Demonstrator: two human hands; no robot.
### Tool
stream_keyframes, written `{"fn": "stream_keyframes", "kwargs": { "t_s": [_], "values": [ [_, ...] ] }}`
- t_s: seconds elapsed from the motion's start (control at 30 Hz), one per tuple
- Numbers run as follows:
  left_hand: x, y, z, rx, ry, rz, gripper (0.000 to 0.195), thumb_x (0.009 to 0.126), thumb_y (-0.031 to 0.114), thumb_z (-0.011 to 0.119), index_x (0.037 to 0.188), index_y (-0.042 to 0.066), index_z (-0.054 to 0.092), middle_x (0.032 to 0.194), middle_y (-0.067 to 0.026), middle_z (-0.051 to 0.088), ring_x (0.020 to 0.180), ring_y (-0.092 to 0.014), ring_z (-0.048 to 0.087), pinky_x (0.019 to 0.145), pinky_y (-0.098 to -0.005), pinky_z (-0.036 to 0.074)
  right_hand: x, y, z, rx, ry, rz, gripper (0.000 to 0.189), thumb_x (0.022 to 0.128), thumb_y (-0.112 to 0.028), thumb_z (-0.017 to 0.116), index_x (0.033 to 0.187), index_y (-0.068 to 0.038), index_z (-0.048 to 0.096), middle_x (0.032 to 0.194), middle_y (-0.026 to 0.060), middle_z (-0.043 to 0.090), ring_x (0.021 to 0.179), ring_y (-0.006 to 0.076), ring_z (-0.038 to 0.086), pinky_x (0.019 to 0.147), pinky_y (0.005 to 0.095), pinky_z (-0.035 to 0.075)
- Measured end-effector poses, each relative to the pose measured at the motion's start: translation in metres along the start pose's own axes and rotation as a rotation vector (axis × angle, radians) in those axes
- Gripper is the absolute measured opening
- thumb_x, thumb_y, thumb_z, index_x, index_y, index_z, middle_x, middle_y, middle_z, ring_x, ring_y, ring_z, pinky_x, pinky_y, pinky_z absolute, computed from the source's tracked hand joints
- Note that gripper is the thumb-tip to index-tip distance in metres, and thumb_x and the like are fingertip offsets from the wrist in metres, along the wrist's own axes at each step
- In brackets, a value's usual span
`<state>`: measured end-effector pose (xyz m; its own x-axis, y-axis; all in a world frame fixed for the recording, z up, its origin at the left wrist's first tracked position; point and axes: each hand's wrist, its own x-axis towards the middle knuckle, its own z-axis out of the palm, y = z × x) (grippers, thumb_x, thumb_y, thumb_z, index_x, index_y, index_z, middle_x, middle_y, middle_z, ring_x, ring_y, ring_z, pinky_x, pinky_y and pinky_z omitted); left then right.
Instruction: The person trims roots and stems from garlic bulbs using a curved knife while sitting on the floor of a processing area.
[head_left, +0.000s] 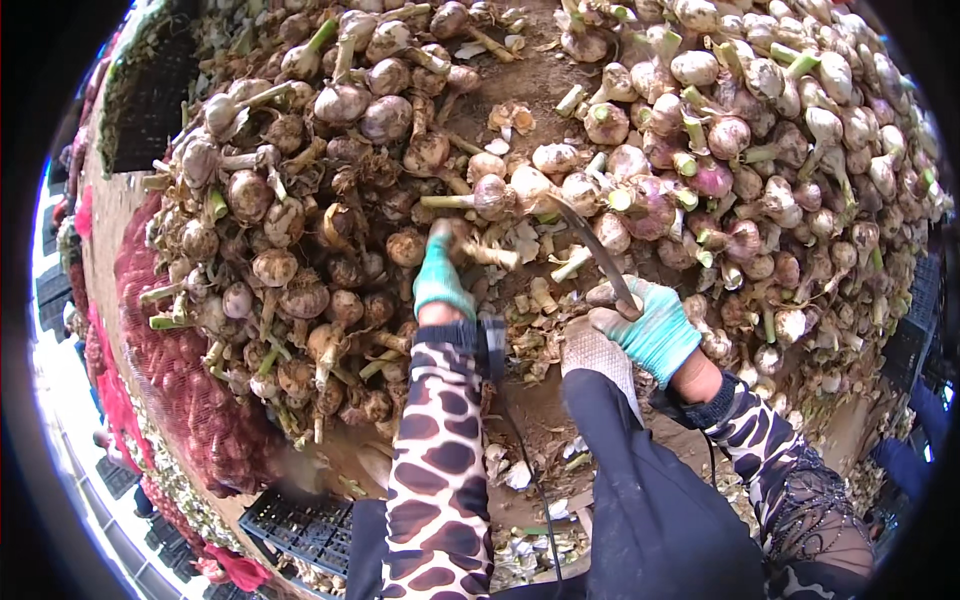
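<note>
My left hand (442, 274), in a teal knit glove with soiled fingertips, is closed around a garlic bulb whose dry stem (491, 256) sticks out to the right. Blur and the glove hide most of that bulb. In my right hand (656, 322), also gloved in teal, is a small curved knife (596, 247). Its blade points up and left, and its tip is near whole garlic bulbs (531, 189). Just above my left hand, a purple-streaked bulb (493, 196) lies with its green stem pointing left.
Garlic with stems is heaped on the left (300, 225), trimmed garlic (750, 150) on the right. A red mesh sack (187, 375) stands left, beside a black plastic crate (307, 525). Loose skins and stem pieces (540, 322) litter the soil. A cable (525, 450) hangs from my left wrist.
</note>
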<state>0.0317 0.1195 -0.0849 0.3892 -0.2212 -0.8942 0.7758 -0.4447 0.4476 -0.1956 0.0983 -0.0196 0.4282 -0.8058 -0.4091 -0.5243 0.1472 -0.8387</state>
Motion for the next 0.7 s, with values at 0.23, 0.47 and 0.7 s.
{"fn": "stream_keyframes", "kwargs": {
  "t_s": [0.23, 0.47, 0.7],
  "values": [
    [-0.074, -0.05, -0.049, 0.013, -0.356, 0.488, 0.066, 0.058, 0.01, 0.076, 0.114, -0.002, 0.042, 0.094, -0.0084, 0.058, 0.087, -0.018, 0.057, 0.08, -0.0304, 0.048, -0.009, -0.008, -0.001, -0.306, -0.082, -0.325, 0.015, 0.074, -0.012, 0.058, 0.087, -0.006, 0.059, 0.078, 0.0132, 0.059, 0.071, 0.0305, 0.058, 0.064, 0.0362, 0.047],
    [-0.118, -0.06, -0.057, 0.52, -0.502, 0.716, 0.079, 0.052, 0.012, 0.083, 0.118, 0.004, 0.041, 0.101, -0.0072, 0.056, 0.092, -0.017, 0.057, 0.084, -0.0287, 0.046, -0.016, -0.031, 0.007, -0.544, -0.384, -0.559, 0.012, 0.07, -0.012, 0.052, 0.081, -0.005, 0.053, 0.075, 0.0131, 0.056, 0.073, 0.0298, 0.058, 0.066, 0.0395, 0.046],
    [-0.129, -0.055, -0.046, 0.785, -0.432, 0.861, 0.064, 0.058, 0.02, 0.081, 0.11, 0.005, 0.048, 0.095, -0.0065, 0.057, 0.087, -0.019, 0.057, 0.08, -0.0294, 0.047, -0.014, -0.006, 0.016, -0.48, -0.292, -0.629, 0.013, 0.068, -0.01, 0.052, 0.08, -0.005, 0.053, 0.072, 0.012, 0.054, 0.07, 0.0286, 0.057, 0.061, 0.0368, 0.046]
  ]
}}
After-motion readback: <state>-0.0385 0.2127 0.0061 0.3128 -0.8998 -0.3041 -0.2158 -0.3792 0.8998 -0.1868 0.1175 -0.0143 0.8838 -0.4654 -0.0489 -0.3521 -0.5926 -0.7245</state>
